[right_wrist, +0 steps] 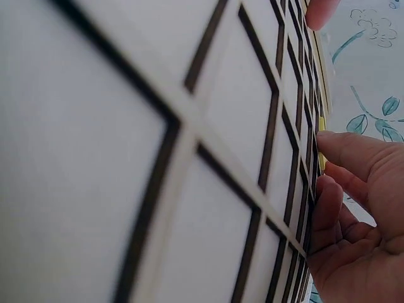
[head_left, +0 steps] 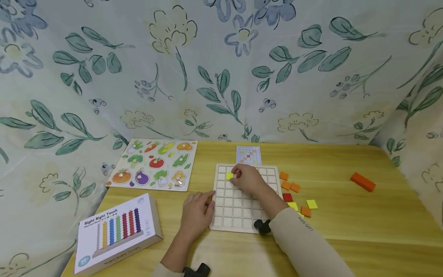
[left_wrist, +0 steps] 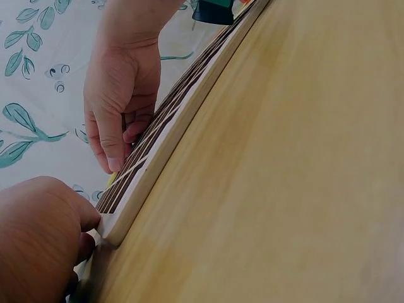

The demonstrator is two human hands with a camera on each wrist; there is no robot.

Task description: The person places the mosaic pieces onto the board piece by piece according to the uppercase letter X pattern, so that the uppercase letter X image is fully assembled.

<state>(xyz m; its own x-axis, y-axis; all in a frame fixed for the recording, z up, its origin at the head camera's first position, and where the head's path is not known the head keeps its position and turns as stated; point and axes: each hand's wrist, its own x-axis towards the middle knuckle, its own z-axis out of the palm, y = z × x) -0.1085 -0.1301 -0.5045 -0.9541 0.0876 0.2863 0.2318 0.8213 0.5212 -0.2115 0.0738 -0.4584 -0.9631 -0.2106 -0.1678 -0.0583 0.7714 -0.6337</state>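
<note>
A square wooden grid board (head_left: 238,227) of pale cells lies in front of me. One yellow square tile (head_left: 229,176) is at an upper-left cell. My right hand (head_left: 247,180) reaches over the board, thumb and finger pinching this tile; the right wrist view shows the fingertips at its thin yellow edge (right_wrist: 322,126). My left hand (head_left: 197,211) rests on the table at the board's left side, fingertips touching its edge. From the left wrist view, the left hand (left_wrist: 44,240) meets the board's corner.
Right of the board lie loose orange tiles (head_left: 295,187), a red tile (head_left: 287,197) and yellow tiles (head_left: 312,204). An orange block (head_left: 362,182) sits farther right. Behind the board is a pattern card (head_left: 248,156). A vegetable puzzle (head_left: 155,165) and a white box (head_left: 117,234) stand left.
</note>
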